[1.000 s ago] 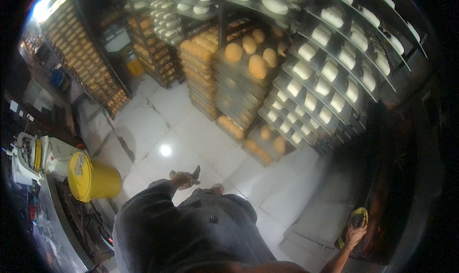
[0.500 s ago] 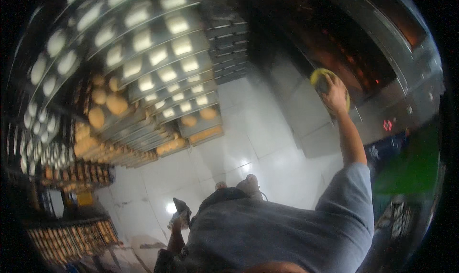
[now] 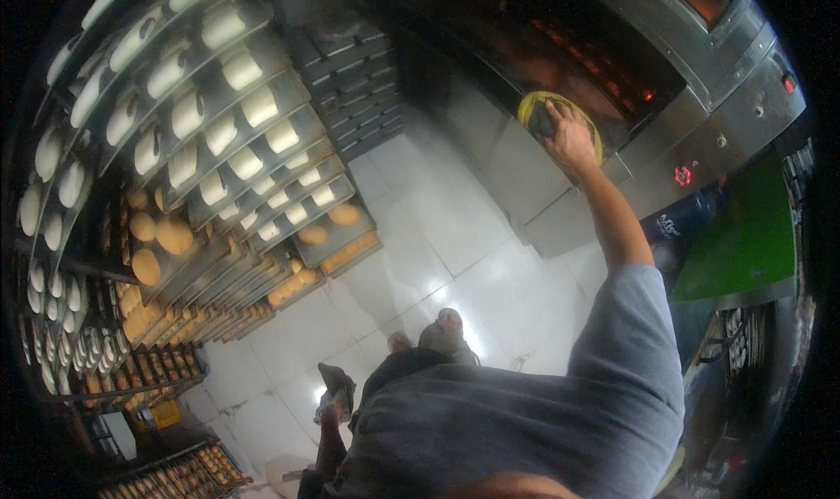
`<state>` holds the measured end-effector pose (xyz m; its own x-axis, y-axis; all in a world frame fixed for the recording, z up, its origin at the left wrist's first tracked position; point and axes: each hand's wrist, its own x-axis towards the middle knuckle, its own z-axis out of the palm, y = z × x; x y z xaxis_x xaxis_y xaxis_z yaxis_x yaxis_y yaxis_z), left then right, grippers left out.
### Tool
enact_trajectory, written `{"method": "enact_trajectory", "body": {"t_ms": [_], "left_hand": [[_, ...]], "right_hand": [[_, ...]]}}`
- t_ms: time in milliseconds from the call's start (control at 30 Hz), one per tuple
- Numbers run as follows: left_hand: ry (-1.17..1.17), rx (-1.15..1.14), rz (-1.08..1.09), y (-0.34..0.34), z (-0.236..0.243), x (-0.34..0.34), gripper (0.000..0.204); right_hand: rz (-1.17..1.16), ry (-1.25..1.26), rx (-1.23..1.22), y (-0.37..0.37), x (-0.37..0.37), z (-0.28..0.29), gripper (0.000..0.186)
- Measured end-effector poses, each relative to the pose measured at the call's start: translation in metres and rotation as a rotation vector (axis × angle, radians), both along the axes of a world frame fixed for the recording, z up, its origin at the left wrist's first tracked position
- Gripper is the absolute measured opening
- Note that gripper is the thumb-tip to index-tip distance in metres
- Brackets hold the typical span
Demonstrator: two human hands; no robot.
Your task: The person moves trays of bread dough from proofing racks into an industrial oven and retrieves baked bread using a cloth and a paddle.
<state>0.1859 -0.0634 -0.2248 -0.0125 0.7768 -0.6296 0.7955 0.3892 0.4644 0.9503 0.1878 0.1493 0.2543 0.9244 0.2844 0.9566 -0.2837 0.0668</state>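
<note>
My right arm point(image 3: 617, 219) reaches forward to the open oven point(image 3: 582, 66), whose inside glows orange. Out there my right hand point(image 3: 573, 139) is closed on a dark pad with a yellow rim point(image 3: 529, 114), at the oven's front ledge. Part of the pad is hidden under the fingers. Low beside my body, my left hand point(image 3: 332, 411) grips a dark cloth point(image 3: 338, 383); its fingers are only partly visible.
On the left, tall racks hold trays point(image 3: 262, 97) of pale dough pieces and browned bread rolls point(image 3: 173, 235). A red knob point(image 3: 682, 175) sits on the oven's metal front. Right of it are a blue cylinder point(image 3: 687, 215) and a green panel point(image 3: 744, 237). White tiles point(image 3: 411, 245) cover the floor.
My view has swung, so the racks and oven sit further left in the picture. My right hand stays on the yellow-rimmed pad at the oven ledge; the left keeps the dark cloth.
</note>
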Motion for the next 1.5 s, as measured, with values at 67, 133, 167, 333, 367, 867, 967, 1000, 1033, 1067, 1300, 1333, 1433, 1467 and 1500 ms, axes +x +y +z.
{"method": "enact_trajectory", "body": {"t_ms": [67, 133, 167, 333, 367, 867, 967, 1000, 1033, 1067, 1300, 1333, 1433, 1467, 1500], "left_hand": [[0.006, 0.027, -0.036, 0.001, -0.016, -0.006, 0.053], [0.068, -0.102, 0.076, -0.009, -0.05, -0.025, 0.052], [0.084, -0.162, 0.126, -0.004, -0.055, -0.02, 0.051], [-0.091, -0.158, 0.175, 0.004, -0.024, -0.004, 0.049], [-0.087, -0.162, 0.156, 0.006, -0.02, -0.002, 0.048], [0.01, -0.131, 0.036, 0.046, 0.033, 0.074, 0.044], [-0.003, -0.054, 0.067, 0.07, 0.039, 0.083, 0.043], [0.0, -0.034, 0.086, 0.073, 0.042, 0.087, 0.042], [-0.014, -0.012, 0.104, 0.081, 0.043, 0.092, 0.042], [-0.02, 0.008, 0.123, 0.084, 0.043, 0.089, 0.042], [-0.116, 0.434, 0.279, 0.085, -0.004, 0.015, 0.04], [-0.121, 0.654, 0.286, 0.083, -0.021, 0.001, 0.039], [-0.106, 0.575, 0.45, 0.104, 0.04, -0.039, 0.044], [-0.146, 0.416, 0.58, 0.11, 0.072, -0.05, 0.044], [-0.171, 0.261, 0.72, 0.116, 0.102, -0.061, 0.045]], "right_hand": [[-0.009, -0.037, -0.01, -0.001, 0.0, 0.002, 0.073], [0.002, -0.013, -0.001, 0.002, 0.003, -0.008, 0.073], [0.002, -0.017, 0.009, 0.001, 0.005, -0.009, 0.073], [-0.021, -0.033, 0.026, 0.0, 0.005, -0.003, 0.075], [-0.017, -0.034, 0.02, 0.001, 0.006, -0.003, 0.076], [0.051, 0.036, 0.087, 0.025, 0.036, -0.01, 0.075], [0.237, 0.093, 0.113, 0.03, 0.034, -0.003, 0.072], [0.214, 0.271, 0.163, 0.024, 0.023, -0.002, 0.071], [0.208, 0.175, 0.197, 0.03, 0.031, -0.002, 0.07], [0.196, 0.079, 0.241, 0.028, 0.032, -0.004, 0.069], [0.625, 0.761, 0.155, 0.038, -0.195, -0.014, 0.029], [0.76, 0.871, -0.039, 0.032, -0.267, -0.018, 0.026], [1.071, 0.902, -0.183, 0.033, -0.483, -0.03, 0.012], [1.115, 1.047, -0.177, 0.046, -0.546, -0.024, 0.014], [1.056, 1.057, -0.11, 0.069, -0.608, -0.014, 0.017]]}}
